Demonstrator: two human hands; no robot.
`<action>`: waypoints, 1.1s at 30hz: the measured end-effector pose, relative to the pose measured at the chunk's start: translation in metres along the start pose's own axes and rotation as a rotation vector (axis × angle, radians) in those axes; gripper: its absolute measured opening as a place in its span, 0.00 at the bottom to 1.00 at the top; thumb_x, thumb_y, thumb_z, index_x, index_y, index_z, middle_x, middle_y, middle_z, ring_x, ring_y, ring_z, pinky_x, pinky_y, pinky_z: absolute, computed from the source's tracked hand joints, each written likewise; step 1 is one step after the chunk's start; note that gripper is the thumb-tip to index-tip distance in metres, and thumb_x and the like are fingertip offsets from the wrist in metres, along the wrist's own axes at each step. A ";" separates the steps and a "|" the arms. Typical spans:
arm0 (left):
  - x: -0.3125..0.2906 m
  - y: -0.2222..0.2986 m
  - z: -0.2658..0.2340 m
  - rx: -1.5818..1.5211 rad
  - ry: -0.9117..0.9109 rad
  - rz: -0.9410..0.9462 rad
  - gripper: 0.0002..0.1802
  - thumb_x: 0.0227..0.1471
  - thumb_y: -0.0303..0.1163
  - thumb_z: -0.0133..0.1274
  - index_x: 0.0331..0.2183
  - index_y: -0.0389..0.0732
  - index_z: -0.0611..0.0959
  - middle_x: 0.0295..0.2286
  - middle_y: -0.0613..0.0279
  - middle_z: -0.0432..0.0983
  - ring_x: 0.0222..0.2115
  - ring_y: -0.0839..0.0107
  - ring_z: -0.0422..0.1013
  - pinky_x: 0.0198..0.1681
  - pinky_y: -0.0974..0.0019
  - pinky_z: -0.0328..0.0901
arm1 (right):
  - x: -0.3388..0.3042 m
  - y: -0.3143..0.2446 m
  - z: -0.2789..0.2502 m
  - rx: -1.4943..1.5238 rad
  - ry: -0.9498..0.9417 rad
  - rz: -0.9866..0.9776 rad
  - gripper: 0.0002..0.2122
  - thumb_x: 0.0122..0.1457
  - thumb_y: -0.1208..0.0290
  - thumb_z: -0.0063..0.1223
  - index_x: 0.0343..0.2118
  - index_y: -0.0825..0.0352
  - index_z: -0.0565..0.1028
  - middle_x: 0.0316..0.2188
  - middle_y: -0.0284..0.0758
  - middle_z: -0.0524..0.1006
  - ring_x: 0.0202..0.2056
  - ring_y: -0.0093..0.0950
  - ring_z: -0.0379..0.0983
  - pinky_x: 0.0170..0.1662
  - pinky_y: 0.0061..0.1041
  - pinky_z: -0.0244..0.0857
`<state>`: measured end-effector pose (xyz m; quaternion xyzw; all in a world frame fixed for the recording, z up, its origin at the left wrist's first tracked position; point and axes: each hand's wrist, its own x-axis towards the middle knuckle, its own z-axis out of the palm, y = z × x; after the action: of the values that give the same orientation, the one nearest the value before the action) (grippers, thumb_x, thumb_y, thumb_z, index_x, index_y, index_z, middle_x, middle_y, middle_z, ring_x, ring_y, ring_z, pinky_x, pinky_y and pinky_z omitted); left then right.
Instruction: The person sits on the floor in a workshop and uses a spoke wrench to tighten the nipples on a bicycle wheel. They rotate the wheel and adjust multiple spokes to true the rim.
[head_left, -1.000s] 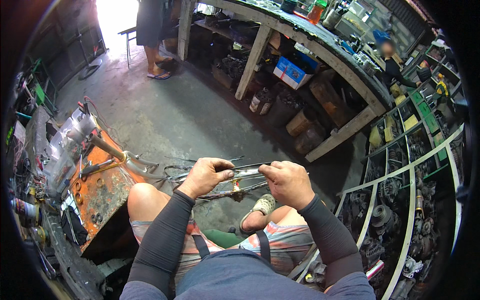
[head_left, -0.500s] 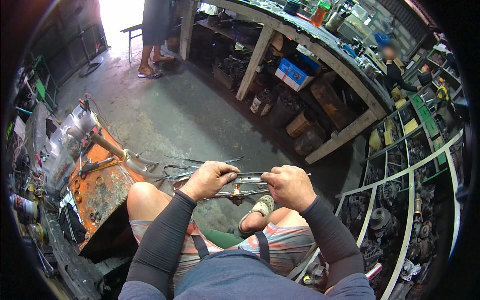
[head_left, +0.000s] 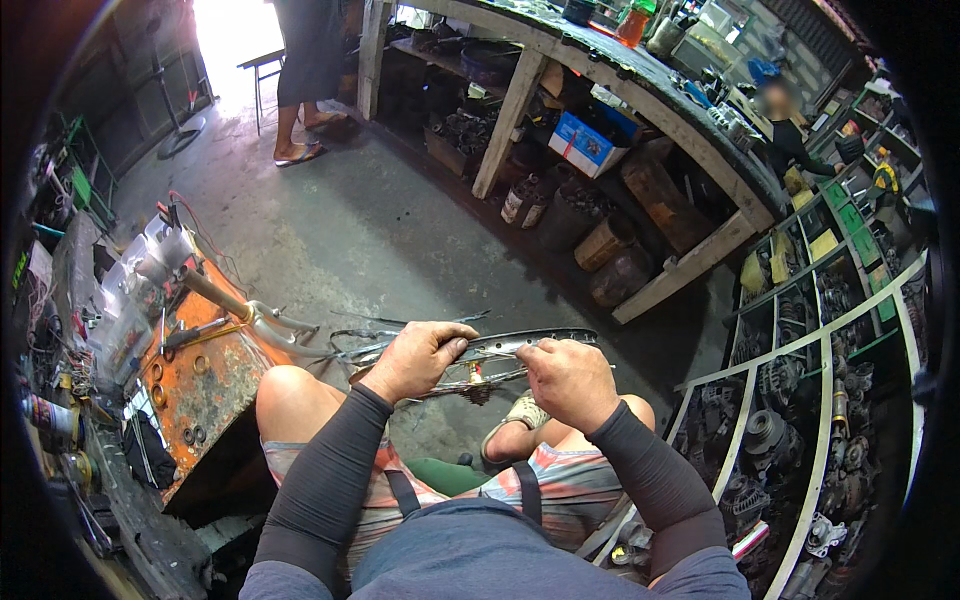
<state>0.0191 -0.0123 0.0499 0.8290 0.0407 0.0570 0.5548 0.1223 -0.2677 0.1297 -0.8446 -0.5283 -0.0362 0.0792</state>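
A bicycle wheel lies nearly edge-on before my knees; its metal rim (head_left: 548, 336), pierced with holes, runs between and beyond my hands. Thin spokes and a hub with a dark sprocket (head_left: 476, 394) show beneath it. My left hand (head_left: 422, 357) is closed on the rim's near left part, thumb on top. My right hand (head_left: 572, 380) is closed in a pinch on a thin spoke (head_left: 497, 352), just on the near side of the rim. A thin tip pokes out past that hand's right side. The fingertips' exact hold is partly hidden.
At my left an orange, worn bench (head_left: 215, 400) carries rings, a hammer (head_left: 192, 332) and a bicycle fork (head_left: 275, 325). A metal rack of machine parts (head_left: 765, 435) stands at right. Beyond is a long workbench (head_left: 600, 75). Two other people are farther off.
My right hand has shifted a little left and toward me, off the rim line, so more of the rim shows at right. My left hand has barely moved.
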 end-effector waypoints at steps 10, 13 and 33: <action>0.003 -0.001 0.000 -0.092 -0.030 -0.058 0.17 0.69 0.24 0.63 0.57 0.35 0.90 0.48 0.54 0.92 0.48 0.70 0.85 0.56 0.61 0.78 | 0.002 0.006 0.004 0.005 0.016 -0.003 0.11 0.64 0.70 0.63 0.48 0.60 0.85 0.35 0.37 0.86 0.37 0.40 0.87 0.40 0.42 0.81; 0.002 0.000 0.001 -0.029 0.001 -0.032 0.17 0.69 0.24 0.63 0.57 0.37 0.90 0.47 0.54 0.92 0.47 0.70 0.85 0.55 0.61 0.78 | -0.001 0.009 -0.004 0.022 0.058 0.012 0.09 0.63 0.70 0.64 0.46 0.60 0.86 0.34 0.37 0.86 0.36 0.41 0.86 0.40 0.42 0.80; 0.002 -0.001 0.004 -0.059 0.016 -0.035 0.15 0.69 0.24 0.65 0.55 0.37 0.92 0.44 0.55 0.93 0.44 0.72 0.86 0.52 0.63 0.79 | 0.005 0.009 0.000 -0.059 -0.044 -0.020 0.11 0.61 0.70 0.65 0.47 0.60 0.87 0.33 0.36 0.85 0.35 0.41 0.86 0.37 0.42 0.81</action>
<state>0.0217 -0.0155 0.0480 0.8110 0.0579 0.0550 0.5796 0.1327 -0.2668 0.1296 -0.8419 -0.5370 -0.0340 0.0421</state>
